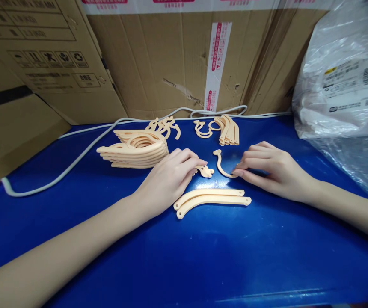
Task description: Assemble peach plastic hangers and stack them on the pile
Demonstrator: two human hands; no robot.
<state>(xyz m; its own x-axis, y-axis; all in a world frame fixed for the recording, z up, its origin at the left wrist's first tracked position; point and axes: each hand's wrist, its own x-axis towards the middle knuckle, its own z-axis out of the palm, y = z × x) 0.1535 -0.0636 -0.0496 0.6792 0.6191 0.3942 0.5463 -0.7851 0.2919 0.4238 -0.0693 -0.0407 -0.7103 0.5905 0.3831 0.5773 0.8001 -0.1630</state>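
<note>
My left hand (179, 171) pinches a small beige plastic connector (206, 172) with a hole and rounded lobes; part of it is hidden under my fingers. To its right, my right hand (267, 169) is closed on the lower end of a curved beige plastic hook (220, 164), whose broad end points up and left. The hook and the connector are apart. Just in front of them, two curved plastic hanger arms (214, 199) with holed ends lie side by side. A stack of beige hanger pieces (132, 154) sits beyond my left hand.
Loose beige plastic pieces (163, 126), more hooks (203, 130) and a bundle of hanger arms (229, 130) lie at the back of the blue table (184, 265). A white cable (84, 158) runs behind them. Cardboard boxes (171, 55) and a plastic-wrapped package (341, 85) stand behind.
</note>
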